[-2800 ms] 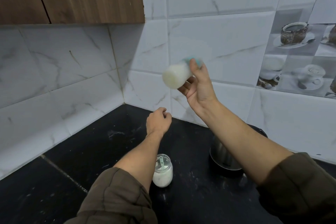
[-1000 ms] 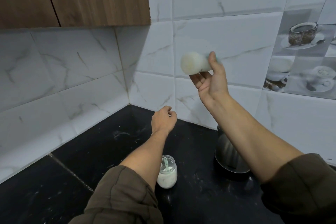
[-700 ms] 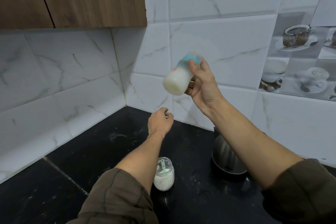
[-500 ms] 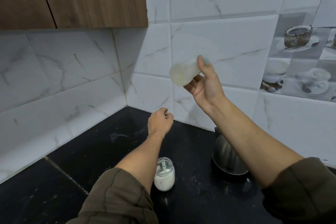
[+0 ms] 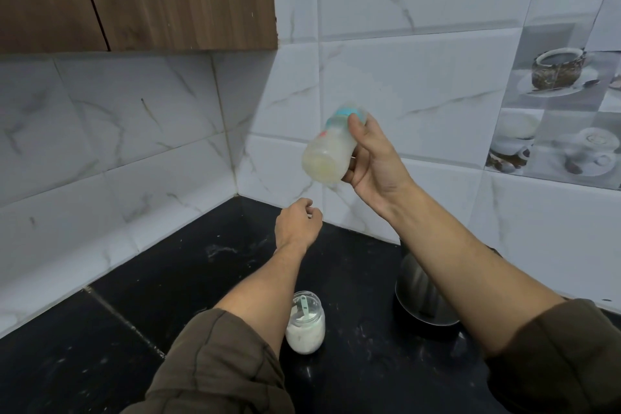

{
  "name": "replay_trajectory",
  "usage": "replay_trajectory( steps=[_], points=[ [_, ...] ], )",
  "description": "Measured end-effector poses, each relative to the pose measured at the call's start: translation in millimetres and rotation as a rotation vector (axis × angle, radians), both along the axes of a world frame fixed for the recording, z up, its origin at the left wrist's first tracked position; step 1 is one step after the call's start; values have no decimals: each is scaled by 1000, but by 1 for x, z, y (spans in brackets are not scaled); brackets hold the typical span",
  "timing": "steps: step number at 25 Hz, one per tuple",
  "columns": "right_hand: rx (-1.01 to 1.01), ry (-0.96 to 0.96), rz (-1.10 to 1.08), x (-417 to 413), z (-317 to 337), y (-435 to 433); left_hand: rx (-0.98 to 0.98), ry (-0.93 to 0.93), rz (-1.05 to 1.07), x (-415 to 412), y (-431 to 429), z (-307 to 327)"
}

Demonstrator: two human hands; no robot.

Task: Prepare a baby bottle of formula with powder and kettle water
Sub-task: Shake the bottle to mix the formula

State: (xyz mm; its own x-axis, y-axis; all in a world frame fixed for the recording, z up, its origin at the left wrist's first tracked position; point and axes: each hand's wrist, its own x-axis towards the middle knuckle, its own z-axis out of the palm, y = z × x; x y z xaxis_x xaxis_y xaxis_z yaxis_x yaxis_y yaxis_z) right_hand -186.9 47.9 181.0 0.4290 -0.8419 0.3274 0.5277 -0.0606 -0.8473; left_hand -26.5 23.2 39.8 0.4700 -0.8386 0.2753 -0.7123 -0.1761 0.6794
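Right arm: stretched forward and up, forearm bare, olive-brown sleeve [image 5: 554, 356] bunched near the elbow.
Right hand [image 5: 373, 161]: raised, palm turned leftward, thumb and fingers curled round a tilted, milky translucent baby bottle with a teal collar [image 5: 331, 153].
Left arm: extended forward and lower, forearm bare, matching sleeve [image 5: 215, 363] pushed up.
Left hand [image 5: 297, 223]: back facing up, fingers loosely curled, nothing seen in its grasp.

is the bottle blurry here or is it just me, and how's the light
Head view: the baby bottle in the right hand is soft with motion blur; the powder jar and kettle look sharper; the light is dim and even, and only the kettle's steel shows pale streaks of reflection.
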Motion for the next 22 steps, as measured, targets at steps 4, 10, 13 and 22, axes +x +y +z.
replay_trajectory(
  steps=[4, 10, 13, 22],
  points=[
    [175, -189, -119, 1, 0, -11, -8, 21, 4, 1, 0, 1],
    [76, -81, -57, 1, 0, -9, -10, 6, 2, 2, -2, 0],
    [107, -133, -90, 3, 4, -10, -20, 0, -8, -3, -2, 3],
    [133, -121, -101, 4, -3, -12, -31, -14, -11, -4, -2, 2]
  ],
)
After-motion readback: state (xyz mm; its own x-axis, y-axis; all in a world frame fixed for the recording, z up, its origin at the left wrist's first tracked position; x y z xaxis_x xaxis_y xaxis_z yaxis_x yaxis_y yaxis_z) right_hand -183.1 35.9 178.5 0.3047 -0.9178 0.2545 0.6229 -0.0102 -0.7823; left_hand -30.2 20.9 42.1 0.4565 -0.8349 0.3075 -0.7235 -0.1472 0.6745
